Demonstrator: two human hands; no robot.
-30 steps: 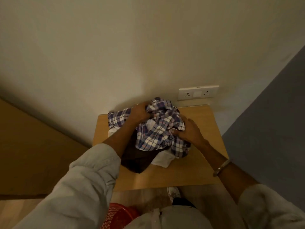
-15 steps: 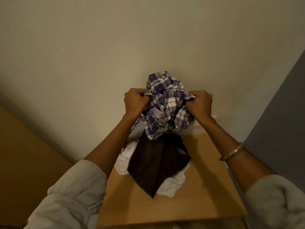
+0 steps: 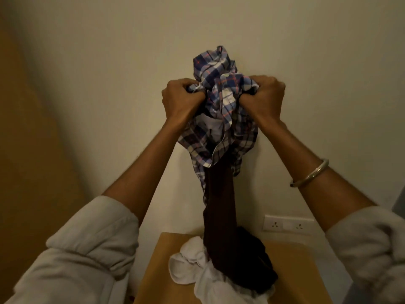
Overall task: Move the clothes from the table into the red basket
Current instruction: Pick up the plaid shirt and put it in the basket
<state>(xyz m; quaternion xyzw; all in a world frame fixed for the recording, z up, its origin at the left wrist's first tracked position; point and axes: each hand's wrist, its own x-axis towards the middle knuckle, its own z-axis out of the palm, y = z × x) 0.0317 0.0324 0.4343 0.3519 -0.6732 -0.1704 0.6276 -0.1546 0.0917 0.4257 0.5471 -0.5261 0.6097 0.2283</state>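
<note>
Left hand [image 3: 182,99] and right hand [image 3: 265,97] both fisted tight in a bunched plaid shirt [image 3: 221,110] held high before the wall, dark garment [image 3: 221,218] hanging from it (tangled in), its lower end on white cloth [image 3: 197,268] near the table's [image 3: 298,268] far edge
</note>
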